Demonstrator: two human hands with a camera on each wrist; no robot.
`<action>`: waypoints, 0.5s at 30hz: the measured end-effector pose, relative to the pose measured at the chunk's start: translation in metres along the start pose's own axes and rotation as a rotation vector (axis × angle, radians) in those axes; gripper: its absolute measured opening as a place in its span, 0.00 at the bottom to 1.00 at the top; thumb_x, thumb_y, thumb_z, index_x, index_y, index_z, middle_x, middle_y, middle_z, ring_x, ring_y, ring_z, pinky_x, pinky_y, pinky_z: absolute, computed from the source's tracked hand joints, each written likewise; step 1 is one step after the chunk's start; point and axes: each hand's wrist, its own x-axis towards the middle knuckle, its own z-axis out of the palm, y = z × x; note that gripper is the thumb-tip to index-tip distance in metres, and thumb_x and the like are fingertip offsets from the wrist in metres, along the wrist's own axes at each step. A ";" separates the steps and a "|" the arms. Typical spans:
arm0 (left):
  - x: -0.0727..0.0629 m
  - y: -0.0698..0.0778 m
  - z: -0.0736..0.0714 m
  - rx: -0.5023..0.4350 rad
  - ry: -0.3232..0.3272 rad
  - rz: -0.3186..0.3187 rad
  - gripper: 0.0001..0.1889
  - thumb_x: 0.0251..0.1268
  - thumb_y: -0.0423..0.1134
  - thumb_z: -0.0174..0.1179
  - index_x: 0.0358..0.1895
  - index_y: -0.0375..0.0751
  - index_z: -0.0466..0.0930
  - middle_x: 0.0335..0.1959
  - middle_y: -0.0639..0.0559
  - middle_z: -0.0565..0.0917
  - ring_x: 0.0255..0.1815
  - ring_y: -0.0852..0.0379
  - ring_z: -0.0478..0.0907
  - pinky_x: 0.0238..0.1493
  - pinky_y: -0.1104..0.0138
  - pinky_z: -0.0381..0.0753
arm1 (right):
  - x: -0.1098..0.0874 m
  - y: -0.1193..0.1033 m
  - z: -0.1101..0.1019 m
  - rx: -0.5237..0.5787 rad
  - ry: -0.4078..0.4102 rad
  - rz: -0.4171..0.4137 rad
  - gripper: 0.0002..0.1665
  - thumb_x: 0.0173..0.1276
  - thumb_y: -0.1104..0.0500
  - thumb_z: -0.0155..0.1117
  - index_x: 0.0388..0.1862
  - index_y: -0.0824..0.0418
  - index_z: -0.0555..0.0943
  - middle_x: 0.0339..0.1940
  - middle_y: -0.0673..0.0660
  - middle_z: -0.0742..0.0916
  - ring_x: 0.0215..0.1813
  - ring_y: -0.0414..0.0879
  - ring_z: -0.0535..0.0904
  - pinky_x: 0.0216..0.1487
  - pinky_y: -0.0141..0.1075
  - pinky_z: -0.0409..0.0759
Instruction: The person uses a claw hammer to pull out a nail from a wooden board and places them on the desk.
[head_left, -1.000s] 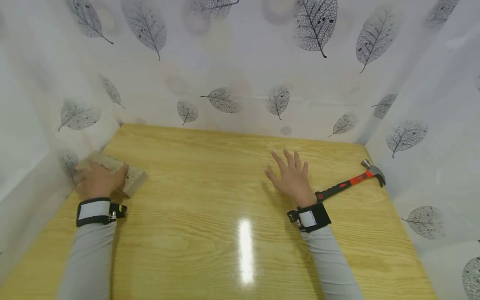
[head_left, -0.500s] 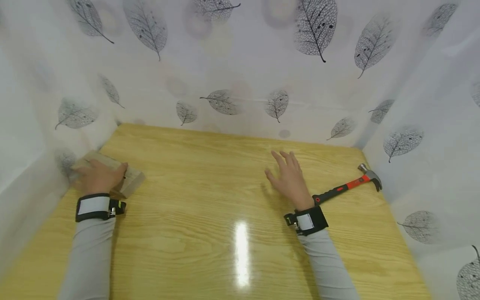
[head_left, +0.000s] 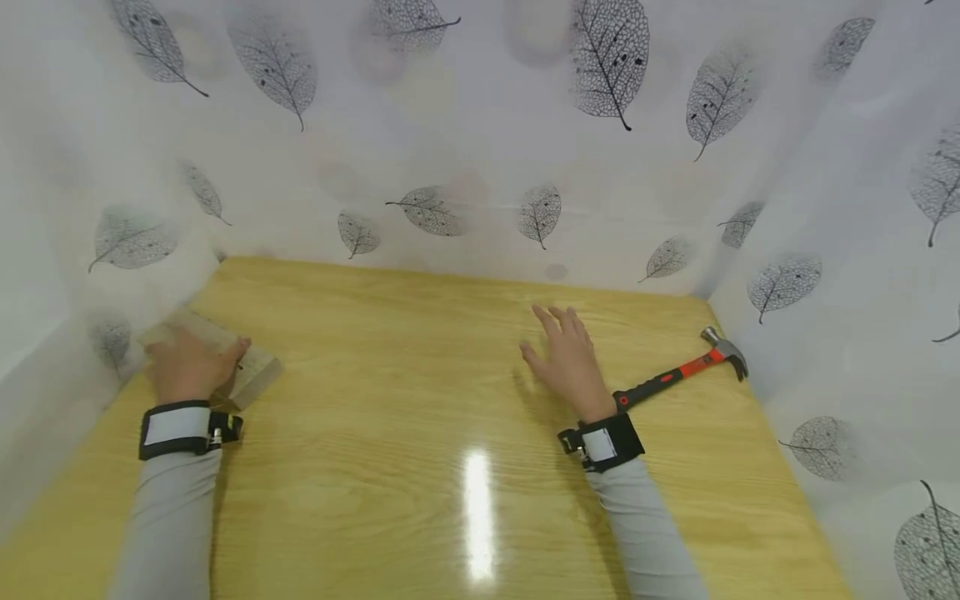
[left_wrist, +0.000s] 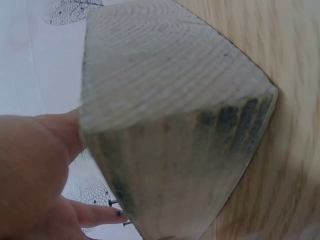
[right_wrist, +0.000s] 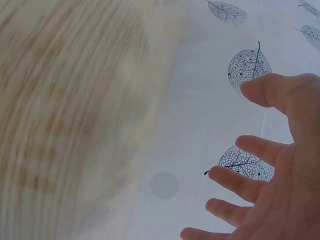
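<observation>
At the table's left side, a pale wooden block (head_left: 258, 371) lies under my left hand (head_left: 187, 367). That hand grips it from above, thumb spread across the top toward the right. Dark weathered stains mark the block (left_wrist: 165, 150) in the left wrist view, where small dark nails (left_wrist: 114, 203) show beside a fingertip. Part of the fingers is hidden behind the wood. My right hand (head_left: 566, 367) holds nothing, fingers spread and slightly bent above the table. Close to its wrist lies a claw hammer (head_left: 675, 375) with a black and red handle, its metal head pointing away to the right.
The wood-grain table (head_left: 375, 400) is enclosed at the back and both sides by white curtains (head_left: 465, 125) printed with dark leaves. A bright light reflection (head_left: 477, 517) shows on the tabletop. The hammer head sits near the right curtain.
The whole head view has shifted a little left and down. My right fingers have drawn slightly closer together. The left hand stays on the block, and the hammer lies as before.
</observation>
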 end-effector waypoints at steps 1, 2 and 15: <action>-0.002 0.001 -0.001 -0.009 0.003 0.006 0.60 0.70 0.67 0.48 0.74 0.13 0.32 0.68 0.04 0.41 0.72 0.10 0.39 0.68 0.25 0.47 | 0.000 -0.001 0.001 0.000 0.000 -0.002 0.41 0.75 0.44 0.60 0.82 0.54 0.60 0.79 0.67 0.64 0.82 0.70 0.47 0.77 0.67 0.50; -0.004 0.002 -0.001 -0.025 -0.002 0.005 0.60 0.70 0.67 0.49 0.74 0.13 0.31 0.69 0.04 0.40 0.72 0.10 0.38 0.68 0.25 0.45 | 0.001 -0.001 0.002 -0.002 -0.001 -0.003 0.41 0.75 0.44 0.60 0.82 0.53 0.60 0.79 0.67 0.64 0.82 0.70 0.47 0.77 0.66 0.51; -0.024 0.043 0.018 -0.023 -0.027 0.128 0.59 0.70 0.68 0.50 0.75 0.15 0.37 0.70 0.05 0.41 0.67 0.07 0.48 0.66 0.26 0.55 | -0.002 -0.003 -0.004 0.012 -0.007 0.020 0.40 0.77 0.48 0.59 0.82 0.54 0.59 0.79 0.68 0.64 0.81 0.68 0.51 0.77 0.66 0.52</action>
